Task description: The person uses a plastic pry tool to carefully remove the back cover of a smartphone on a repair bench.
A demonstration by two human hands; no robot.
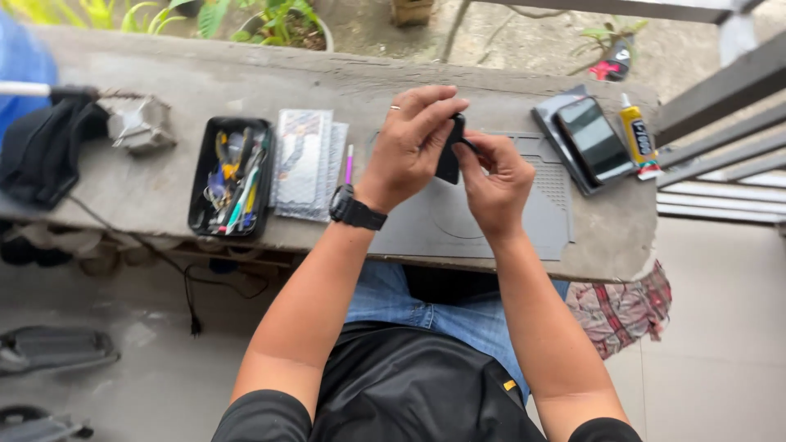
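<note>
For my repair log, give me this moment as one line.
left hand: grips small black part | right hand: pinches same part | below: grey work mat | nearby: tool tray, phone, glue tube

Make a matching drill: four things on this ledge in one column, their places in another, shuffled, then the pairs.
Things:
1. tool tray
2. phone
3. glue tube
4. small black part

Places:
A. pinched between left hand and right hand
B. far right, past the phone
C. left of the packets
D. right of the grey mat

Pairs: 1-C, 2-D, 3-B, 4-A
</note>
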